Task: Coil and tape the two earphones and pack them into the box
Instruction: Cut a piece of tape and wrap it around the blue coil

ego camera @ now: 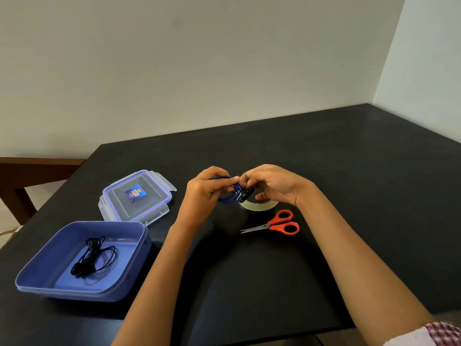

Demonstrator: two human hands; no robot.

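A coiled blue earphone (pixel 230 197) with dark earbuds is held above the black table between both hands. My left hand (pixel 205 189) grips the coil from the left. My right hand (pixel 272 183) pinches it at the top right, by the earbuds. A coiled black earphone (pixel 96 255) lies inside the open blue box (pixel 37 278) at the front left. A roll of clear tape (pixel 259 206) lies flat on the table just under my right hand, partly hidden by it.
The box's clear lid (pixel 137 196) with a blue sticker lies behind the box. Red-handled scissors (pixel 277 226) lie shut in front of the tape. A wooden chair (pixel 22 176) stands past the table's left edge. Walls close the back and right.
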